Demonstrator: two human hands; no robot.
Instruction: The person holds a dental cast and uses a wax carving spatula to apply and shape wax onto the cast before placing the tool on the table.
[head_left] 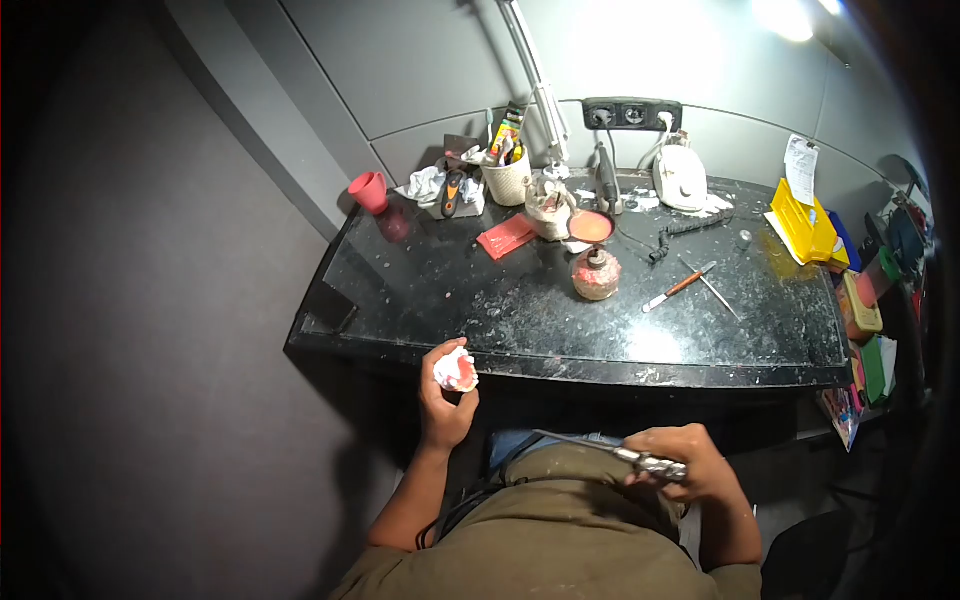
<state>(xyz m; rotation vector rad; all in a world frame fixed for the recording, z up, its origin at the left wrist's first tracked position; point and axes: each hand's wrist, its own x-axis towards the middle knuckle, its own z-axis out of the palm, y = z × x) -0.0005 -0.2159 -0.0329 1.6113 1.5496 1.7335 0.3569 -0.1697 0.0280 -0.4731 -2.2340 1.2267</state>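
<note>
A white dental model with a red-pink patch is held in my left hand, just off the front edge of the desk. My fingers and thumb wrap round its sides. Lower right, above my lap, my right hand grips a metal tool by its thick patterned handle. The tool's thin shaft points left toward the model, and a gap separates the two. Neither hand touches the desk.
On the black desk are a round burner, a red-handled knife crossed with a thin tool, red sheets, a dish of pink material, a pink cup and a yellow holder.
</note>
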